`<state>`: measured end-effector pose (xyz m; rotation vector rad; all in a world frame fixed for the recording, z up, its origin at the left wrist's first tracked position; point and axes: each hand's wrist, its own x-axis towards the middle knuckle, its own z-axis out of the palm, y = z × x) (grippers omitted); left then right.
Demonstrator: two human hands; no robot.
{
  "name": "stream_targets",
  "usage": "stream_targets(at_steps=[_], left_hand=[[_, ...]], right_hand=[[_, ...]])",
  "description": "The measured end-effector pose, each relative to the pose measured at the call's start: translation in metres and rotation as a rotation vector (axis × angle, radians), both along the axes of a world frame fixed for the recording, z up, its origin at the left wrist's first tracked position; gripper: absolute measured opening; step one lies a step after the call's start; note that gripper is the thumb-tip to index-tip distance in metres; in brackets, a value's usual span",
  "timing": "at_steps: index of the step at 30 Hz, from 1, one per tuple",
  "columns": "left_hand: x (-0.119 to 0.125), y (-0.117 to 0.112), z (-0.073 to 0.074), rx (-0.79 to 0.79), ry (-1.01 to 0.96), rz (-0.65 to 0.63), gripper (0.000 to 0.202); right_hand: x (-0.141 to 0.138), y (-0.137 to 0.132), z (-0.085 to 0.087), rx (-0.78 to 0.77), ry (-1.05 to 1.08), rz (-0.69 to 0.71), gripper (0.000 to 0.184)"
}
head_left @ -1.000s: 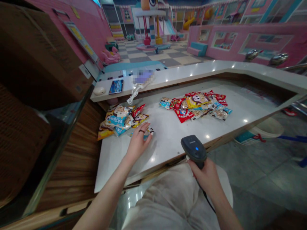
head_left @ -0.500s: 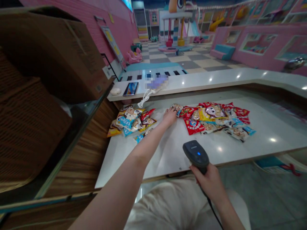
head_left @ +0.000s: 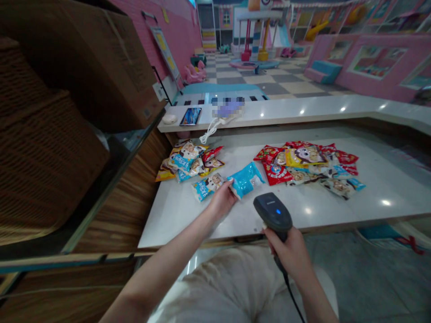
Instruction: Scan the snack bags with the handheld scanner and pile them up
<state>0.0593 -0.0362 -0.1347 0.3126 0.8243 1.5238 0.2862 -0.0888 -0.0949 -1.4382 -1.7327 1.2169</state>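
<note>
My left hand (head_left: pixel 225 198) is closed on the left edge of a blue snack bag (head_left: pixel 247 180), held over the white desk with its plain blue side up. In my right hand (head_left: pixel 290 249) is a black barcode scanner (head_left: pixel 272 213) with a lit blue light; its cable runs down past my wrist. The scanner's head sits just below and right of the bag. A blue and white snack bag (head_left: pixel 207 186) lies beside my left hand. Further left is a pile of snack bags (head_left: pixel 188 159), yellow, blue and red. On the right rests a bigger pile of snack bags (head_left: pixel 306 161).
A raised white ledge (head_left: pixel 279 110) runs behind the desk (head_left: pixel 168 224), carrying a phone (head_left: pixel 191 116), a round white object (head_left: pixel 169 119) and a white cable (head_left: pixel 211 130). At left stand a wicker basket (head_left: pixel 43 157) and a cardboard box (head_left: pixel 111 63).
My left hand has taken the blue snack bag from the left end of the right pile and drawn it nearer, toward the scanner. The scanner has hardly moved.
</note>
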Motion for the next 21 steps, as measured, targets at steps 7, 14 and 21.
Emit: stream_targets(at_steps=[7,14,21], left_hand=[[0.005,-0.015,-0.005,0.002,-0.025,0.162,0.016],[0.001,-0.008,-0.009,0.002,-0.019,0.109,0.025],[0.002,-0.007,-0.003,-0.016,-0.003,0.105,0.02]], right_hand=[[-0.004,-0.002,0.008,0.082,-0.042,0.04,0.031],[0.002,0.001,0.008,0.057,-0.059,0.032,0.03],[0.013,0.001,0.014,0.056,-0.041,0.034,0.03]])
